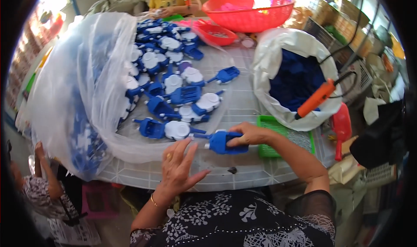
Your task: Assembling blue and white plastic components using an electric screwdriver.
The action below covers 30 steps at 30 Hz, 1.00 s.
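Note:
My right hand (248, 135) grips a blue plastic casing (220, 143) over the front part of the table. Fingers spread, my left hand (179, 163) is just left of that casing and holds nothing. Beyond my left hand lies a blue-and-white plastic assembly (177, 130), the nearest of a large pile. The pile (152, 61) of similar blue-and-white pieces spills from a big clear plastic bag (114, 56) on the left. A single blue piece (226, 74) rests apart from the pile, toward the middle of the table.
A green tray (264, 150) of small metal screws sits by my right forearm. Behind it stands a white sack (261, 79) with dark blue pieces inside. An orange electric screwdriver (316, 99) hangs over the sack. Nearby are a red scoop (341, 127) and a red basket (247, 19). Other people are nearby.

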Available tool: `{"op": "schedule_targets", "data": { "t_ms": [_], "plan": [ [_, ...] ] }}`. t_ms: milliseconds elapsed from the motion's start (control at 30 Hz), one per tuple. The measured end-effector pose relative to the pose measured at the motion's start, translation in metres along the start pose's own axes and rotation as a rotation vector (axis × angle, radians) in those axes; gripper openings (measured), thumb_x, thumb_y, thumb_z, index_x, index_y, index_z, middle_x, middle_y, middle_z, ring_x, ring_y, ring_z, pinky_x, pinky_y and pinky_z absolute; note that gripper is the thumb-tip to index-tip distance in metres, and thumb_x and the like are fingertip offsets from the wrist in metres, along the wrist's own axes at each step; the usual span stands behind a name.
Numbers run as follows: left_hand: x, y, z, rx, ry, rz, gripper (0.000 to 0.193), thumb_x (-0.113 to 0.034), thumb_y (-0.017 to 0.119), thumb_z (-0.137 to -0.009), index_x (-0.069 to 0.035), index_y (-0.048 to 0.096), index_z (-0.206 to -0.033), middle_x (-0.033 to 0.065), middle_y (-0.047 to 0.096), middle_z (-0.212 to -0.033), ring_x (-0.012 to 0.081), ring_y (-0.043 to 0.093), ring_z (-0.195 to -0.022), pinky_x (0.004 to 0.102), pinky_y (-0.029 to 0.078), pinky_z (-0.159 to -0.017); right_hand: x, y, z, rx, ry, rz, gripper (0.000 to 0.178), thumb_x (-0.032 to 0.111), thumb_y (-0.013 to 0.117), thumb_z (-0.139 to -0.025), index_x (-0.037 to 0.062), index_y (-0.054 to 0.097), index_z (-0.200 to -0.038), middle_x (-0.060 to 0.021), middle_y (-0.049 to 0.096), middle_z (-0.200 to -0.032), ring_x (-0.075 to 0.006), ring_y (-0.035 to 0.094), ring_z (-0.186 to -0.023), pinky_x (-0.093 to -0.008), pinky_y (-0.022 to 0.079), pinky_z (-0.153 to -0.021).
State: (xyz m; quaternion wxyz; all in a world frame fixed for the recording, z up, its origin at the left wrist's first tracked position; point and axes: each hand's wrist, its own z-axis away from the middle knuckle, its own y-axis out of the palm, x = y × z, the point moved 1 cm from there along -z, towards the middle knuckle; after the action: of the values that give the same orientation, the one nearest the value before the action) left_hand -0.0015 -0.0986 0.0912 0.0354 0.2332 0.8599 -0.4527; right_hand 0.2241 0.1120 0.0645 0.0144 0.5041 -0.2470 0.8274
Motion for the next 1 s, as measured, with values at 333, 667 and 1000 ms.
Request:
{"op": "schedule_targets", "data": {
  "t_ms": [333, 667, 1000],
  "plan": [
    [0.006, 0.116, -0.067, 0.490, 0.183, 0.151, 0.063, -0.036, 0.081, -0.076, -0.003, 0.056, -0.124, 0.0143, 0.057, -0.107, 0.0334, 0.056, -0.101, 0.0449, 0.046, -0.086, -0.031, -0.028, 0.040, -1.186, -0.371, 0.327, 0.027, 0.006, 0.066, -0.087, 0.0040, 0.066, -0.114, -0.0151, 0.068, -0.108, -0.0311, 0.067, -0.101, -0.0390, 0.053, -0.088],
    [0.005, 0.118, -0.068, 0.329, 0.229, 0.304, 0.063, -0.037, 0.080, -0.077, 0.001, 0.057, -0.123, 0.0145, 0.058, -0.106, 0.0329, 0.056, -0.099, 0.0443, 0.046, -0.085, -0.082, -0.146, 0.007, -1.025, 0.392, 0.707, 0.044, 0.023, 0.066, -0.082, 0.0081, 0.063, -0.123, -0.0228, 0.066, -0.118, -0.0426, 0.064, -0.110, -0.0500, 0.051, -0.094],
    [0.013, 0.111, -0.060, 0.456, 0.208, 0.292, 0.065, -0.040, 0.077, -0.081, -0.002, 0.058, -0.129, 0.0158, 0.058, -0.109, 0.0343, 0.057, -0.101, 0.0441, 0.047, -0.087, -0.115, -0.151, 0.039, -1.236, 0.151, -0.036, 0.041, 0.025, 0.056, -0.102, -0.0038, 0.058, -0.131, -0.0183, 0.071, -0.102, -0.0272, 0.072, -0.090, -0.0355, 0.055, -0.071]
  ]
}}
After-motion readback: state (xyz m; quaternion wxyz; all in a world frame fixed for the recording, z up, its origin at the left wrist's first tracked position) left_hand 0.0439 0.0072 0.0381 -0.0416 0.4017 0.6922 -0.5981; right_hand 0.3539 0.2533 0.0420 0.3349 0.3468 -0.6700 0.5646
